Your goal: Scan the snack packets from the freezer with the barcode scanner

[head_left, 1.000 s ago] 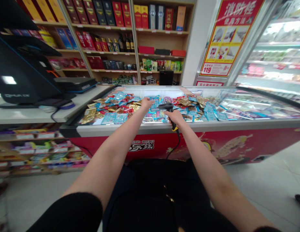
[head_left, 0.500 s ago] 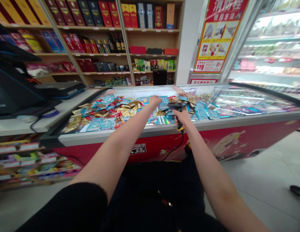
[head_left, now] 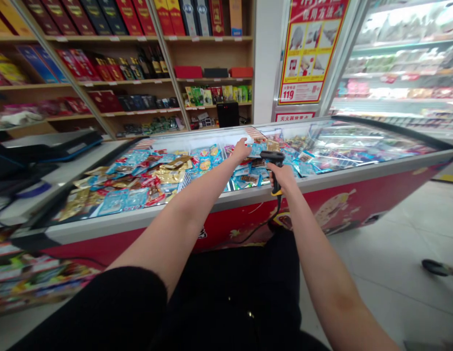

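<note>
Both moved rightward: left hand (head_left: 241,149) over packets (head_left: 164,175), right hand (head_left: 282,176) gripping scanner (head_left: 272,157).

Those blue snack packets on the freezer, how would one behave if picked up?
Probably light and floppy: the blue packets look thin and flat. Likely slippery, since glossy film lies on the freezer's glass near the left hand.

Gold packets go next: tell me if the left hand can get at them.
Probably yes. The left hand is at the blue packets, the gold packets lie uncovered just to its left, and nothing stands between them.
</note>
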Demonstrator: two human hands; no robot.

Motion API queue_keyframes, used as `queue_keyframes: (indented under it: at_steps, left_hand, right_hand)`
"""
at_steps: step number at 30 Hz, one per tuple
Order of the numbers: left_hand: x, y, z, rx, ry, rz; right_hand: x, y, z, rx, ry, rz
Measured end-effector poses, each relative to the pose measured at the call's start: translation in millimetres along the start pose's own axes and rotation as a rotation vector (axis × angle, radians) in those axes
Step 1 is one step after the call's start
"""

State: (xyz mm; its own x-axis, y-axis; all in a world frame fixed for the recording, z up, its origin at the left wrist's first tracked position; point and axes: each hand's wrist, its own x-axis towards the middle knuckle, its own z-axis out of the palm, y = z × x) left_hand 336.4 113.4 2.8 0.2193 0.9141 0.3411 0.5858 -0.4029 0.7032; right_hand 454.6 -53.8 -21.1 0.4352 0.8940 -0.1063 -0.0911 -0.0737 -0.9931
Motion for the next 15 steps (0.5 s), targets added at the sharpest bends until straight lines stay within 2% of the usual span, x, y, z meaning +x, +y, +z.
queue_keyframes:
  at_steps: [6, 10, 12, 15]
  left_hand:
    - [-49, -10, -14.3, 0.338, -0.102, -0.014]
    - [-84, -25, -21.0, 0.464, -0.347, -0.068]
    - [-92, -29, -19.5, 0.503, -0.392, -0.046]
    - [-87, -29, -11.6, 0.517, -0.405, -0.036]
  right_hand:
    - [-4, 3, 5, 0.006, 0.013, 0.001]
    - [-5, 4, 15, -0.001, -0.010, 0.002]
    - [-2, 5, 19, 0.002, -0.014, 0.004]
    - [3, 6, 22, 0.011, 0.004, 0.009]
